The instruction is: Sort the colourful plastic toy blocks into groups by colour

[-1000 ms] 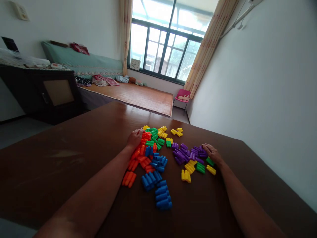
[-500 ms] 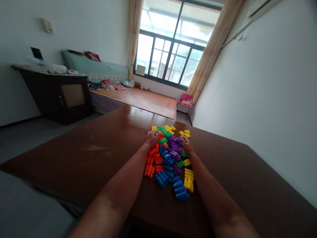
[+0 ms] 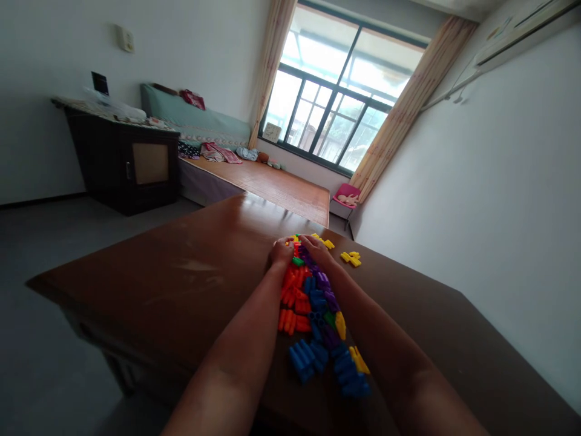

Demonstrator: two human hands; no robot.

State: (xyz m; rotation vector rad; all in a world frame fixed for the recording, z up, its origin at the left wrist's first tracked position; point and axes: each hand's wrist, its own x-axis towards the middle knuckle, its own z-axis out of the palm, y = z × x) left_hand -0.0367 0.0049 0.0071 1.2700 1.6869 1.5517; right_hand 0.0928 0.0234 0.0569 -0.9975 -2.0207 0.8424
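Bullet-shaped plastic building blocks lie in a long pile on the brown table (image 3: 218,242). My left hand (image 3: 282,251) is at the far left edge of the pile, its fingers curled inward; what lies within them is hidden. My right hand (image 3: 318,251) reaches across the far end, fingers stretched left over the blocks and close to my left hand. A green block (image 3: 298,261) shows between the hands. Nearer are orange blocks (image 3: 295,293), purple blocks (image 3: 323,281) and blue blocks (image 3: 349,372). A yellow cluster (image 3: 351,258) lies apart, right of my right hand.
Beyond the table stands a bed (image 3: 281,184) with a mat and folded cloths. A dark cabinet (image 3: 109,157) is at the left, and a pink chair (image 3: 346,195) stands under the window (image 3: 331,91). The table's far right edge runs close to the wall.
My right hand has moved left from the pile's right side over its far end, close to my left hand. The view has tilted and shifted slightly.
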